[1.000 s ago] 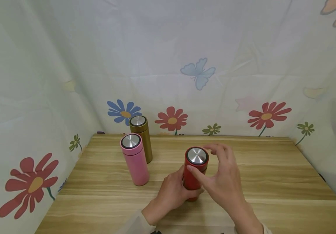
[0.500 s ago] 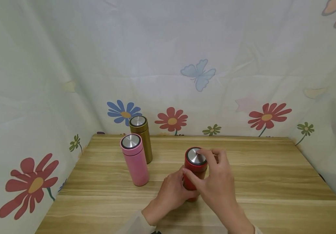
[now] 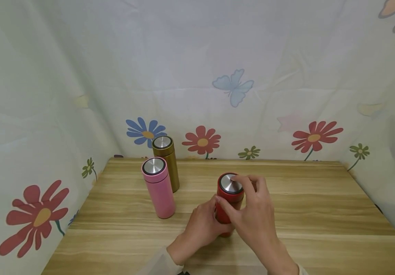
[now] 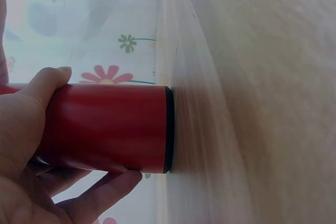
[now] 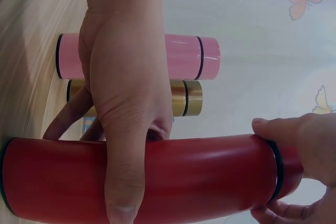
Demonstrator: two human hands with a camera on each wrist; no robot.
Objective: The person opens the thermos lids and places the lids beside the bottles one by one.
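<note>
Upright in the head view stands a red vacuum flask (image 3: 225, 215) with a brushed steel disc on its lid (image 3: 230, 185). My left hand (image 3: 202, 224) grips its body, thumb on one side and fingers round the other, as the left wrist view shows the red body (image 4: 110, 127) with its dark base on the table. My right hand (image 3: 256, 215) holds the flask's top, its thumb near the seam under the lid and its index finger on the steel disc. In the right wrist view, the right thumb and lower fingers lie on opposite sides of the dark seam (image 5: 276, 171).
To the left stands a pink flask (image 3: 159, 194), with a gold flask (image 3: 172, 168) just behind it. All are on a wood-grain table (image 3: 321, 214). A pale cloth (image 3: 190, 53) printed with flowers and butterflies surrounds the back and sides.
My right hand has come in from beside the flask, its index finger moving onto the lid's steel disc and its thumb lower. During the last half second little has changed.
</note>
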